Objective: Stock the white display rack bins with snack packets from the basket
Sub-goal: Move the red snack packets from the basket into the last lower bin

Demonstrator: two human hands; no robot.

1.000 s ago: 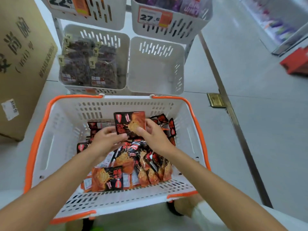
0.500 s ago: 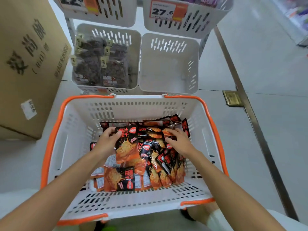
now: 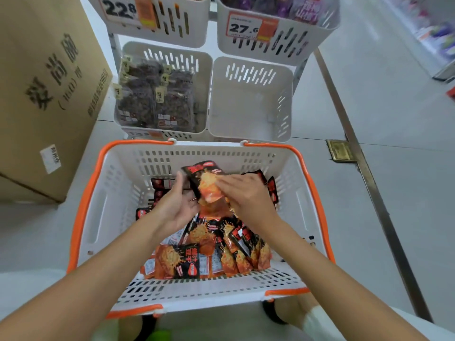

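Observation:
A white basket with orange rim (image 3: 83, 217) stands in front of me, holding several black-and-orange snack packets (image 3: 187, 262). My right hand (image 3: 246, 195) grips one snack packet (image 3: 204, 178), lifted and tilted above the pile. My left hand (image 3: 176, 205) is beside it, palm up with fingers apart, touching the packet's lower edge. Beyond the basket stands the white display rack: its lower right bin (image 3: 251, 102) is empty, its lower left bin (image 3: 202, 70) holds dark packets.
Two upper rack bins (image 3: 283, 43) carry price tags 22.8 and 27.6. A large cardboard box (image 3: 46, 89) stands on the floor to the left. A metal floor strip (image 3: 364, 168) runs along the right, with grey floor beyond it.
The right hand has picked one packet out of the pile and raised it toward the basket's far side. The left hand has let go of its packet and turned palm up.

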